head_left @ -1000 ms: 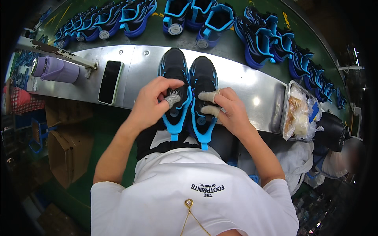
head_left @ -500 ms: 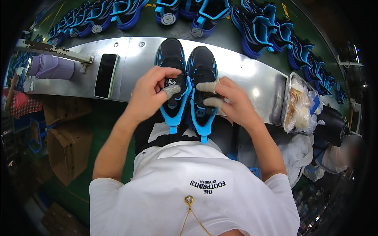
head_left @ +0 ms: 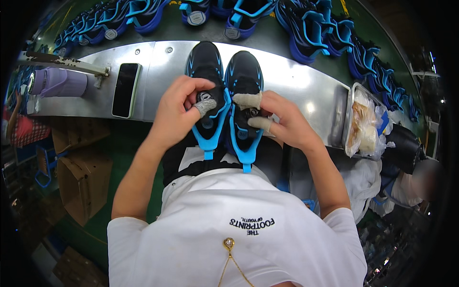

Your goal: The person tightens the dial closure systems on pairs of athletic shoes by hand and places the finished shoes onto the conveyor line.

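Two black sneakers with bright blue collars and heel loops lie side by side, toes away from me, across the near edge of a metal bench. At the left sneaker (head_left: 204, 60), my left hand (head_left: 178, 110) has its fingers curled around the tongue, the grey-wrapped thumb beside a round tongue emblem. My right hand (head_left: 286, 117) is at the right sneaker (head_left: 244, 71). Its index finger and thumb, both in pale finger covers, bracket that shoe's tongue. The fingers partly cover both shoe openings.
On the metal bench (head_left: 165, 67) at left are a dark-screened phone (head_left: 126, 90) and a lilac flask (head_left: 61, 82). A metal tray (head_left: 348, 115) with plastic-bagged items sits at right. More sneakers (head_left: 303, 33) line the green surface beyond. A cardboard box (head_left: 83, 186) stands lower left.
My right fingers have shifted slightly on the right sneaker, and an emblem on its tongue now shows between them. The left hand keeps nearly the same hold.
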### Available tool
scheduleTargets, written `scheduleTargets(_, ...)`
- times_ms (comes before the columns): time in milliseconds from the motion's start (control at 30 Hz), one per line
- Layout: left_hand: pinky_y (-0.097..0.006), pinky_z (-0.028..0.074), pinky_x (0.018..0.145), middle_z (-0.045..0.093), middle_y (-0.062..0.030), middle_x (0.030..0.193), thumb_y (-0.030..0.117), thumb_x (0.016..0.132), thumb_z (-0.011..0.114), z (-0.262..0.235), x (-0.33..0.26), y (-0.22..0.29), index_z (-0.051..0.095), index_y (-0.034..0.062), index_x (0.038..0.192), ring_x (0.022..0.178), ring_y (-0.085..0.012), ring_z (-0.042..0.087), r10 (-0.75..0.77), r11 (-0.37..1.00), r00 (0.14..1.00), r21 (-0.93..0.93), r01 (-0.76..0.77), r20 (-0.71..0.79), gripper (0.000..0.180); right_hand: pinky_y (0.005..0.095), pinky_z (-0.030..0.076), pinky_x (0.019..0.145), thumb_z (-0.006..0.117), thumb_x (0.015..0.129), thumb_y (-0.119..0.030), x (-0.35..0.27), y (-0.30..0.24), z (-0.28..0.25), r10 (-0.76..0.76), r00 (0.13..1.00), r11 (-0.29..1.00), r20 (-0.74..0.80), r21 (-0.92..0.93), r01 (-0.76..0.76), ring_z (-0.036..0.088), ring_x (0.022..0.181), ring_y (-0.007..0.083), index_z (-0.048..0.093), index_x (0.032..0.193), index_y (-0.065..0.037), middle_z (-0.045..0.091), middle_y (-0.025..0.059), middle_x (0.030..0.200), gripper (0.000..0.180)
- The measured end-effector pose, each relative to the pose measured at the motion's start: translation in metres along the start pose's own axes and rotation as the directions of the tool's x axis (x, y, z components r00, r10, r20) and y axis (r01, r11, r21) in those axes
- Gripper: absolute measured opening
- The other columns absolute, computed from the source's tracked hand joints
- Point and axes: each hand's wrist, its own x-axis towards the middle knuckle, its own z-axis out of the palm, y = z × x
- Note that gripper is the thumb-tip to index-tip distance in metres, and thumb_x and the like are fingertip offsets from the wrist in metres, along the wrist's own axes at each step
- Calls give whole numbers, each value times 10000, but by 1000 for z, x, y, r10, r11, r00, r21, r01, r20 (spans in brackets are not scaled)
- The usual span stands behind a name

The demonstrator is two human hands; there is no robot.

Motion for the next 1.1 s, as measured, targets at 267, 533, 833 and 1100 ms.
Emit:
scheduleTargets(267,-225,404,803,604,-21,1128,-7,815,700,-5,-1,-1,605,56,1273,854,-95,458,30,989,1000,144,-31,3,472,316,472,749,785,765,-124,-1,2,7,-55,998,998,-43,0,55,552,807,212,646,1302,-164,575,70,860,557)
scheduleTargets(533,-242,408,782,627,-10,1089,2,814,702,3,-2,6,643,51,1220,839,-99,478,124,952,989,293,-95,-81,414,320,468,742,774,766,-77,1,0,10,-85,990,996,-111,-14,84,546,799,206,653,1287,-154,541,63,840,540)
scheduleTargets(833,-241,403,797,561,20,918,48,799,731,4,-3,10,648,63,1182,825,-104,469,98,963,992,257,-75,-78,392,324,479,727,778,777,-116,0,-1,16,-174,971,984,-166,-55,167,561,793,219,683,1221,-158,551,66,849,455)
scheduleTargets(1100,-246,404,786,594,-1,972,12,783,711,0,-3,8,600,46,1252,834,-109,465,159,962,986,233,-145,-40,483,347,460,852,764,772,-79,2,-5,17,-126,980,992,-157,-38,121,554,886,245,607,1346,-143,646,53,985,599)
